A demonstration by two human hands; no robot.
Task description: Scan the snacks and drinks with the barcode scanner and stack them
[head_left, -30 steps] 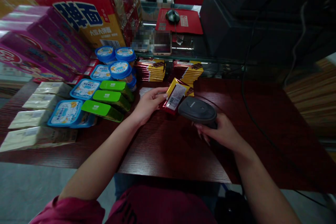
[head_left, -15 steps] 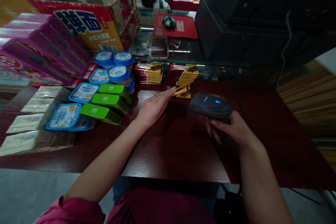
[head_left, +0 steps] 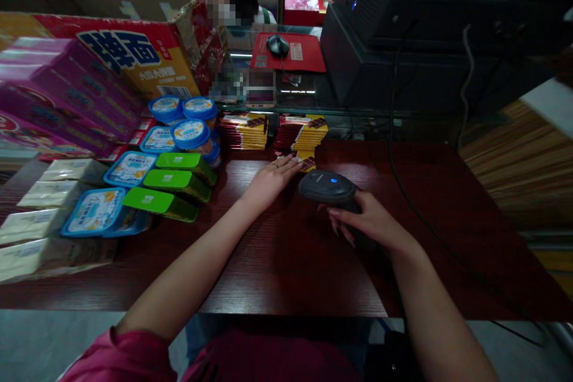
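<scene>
My left hand [head_left: 272, 178] reaches forward over the dark red table [head_left: 304, 262], fingers stretched flat, their tips on a yellow and red chocolate bar [head_left: 308, 162] lying in front of two stacks of the same bars [head_left: 301, 130]. My right hand [head_left: 371, 221] grips the handle of a dark grey barcode scanner [head_left: 326, 186] with a blue light on top, held just right of the left hand and near the bar.
Green tins [head_left: 172, 182], blue tubs [head_left: 188, 122], pale packs [head_left: 40, 215] and purple boxes [head_left: 67, 95] fill the left side. A large noodle carton [head_left: 134, 54] stands behind. A black till machine [head_left: 403, 48] and cable [head_left: 403, 173] are at the right. A person sits beyond.
The left hand put the chocolate bar it held at the scanner down by the stacks and now rests its fingertips on it. The right hand with the scanner swung right, then back left.
</scene>
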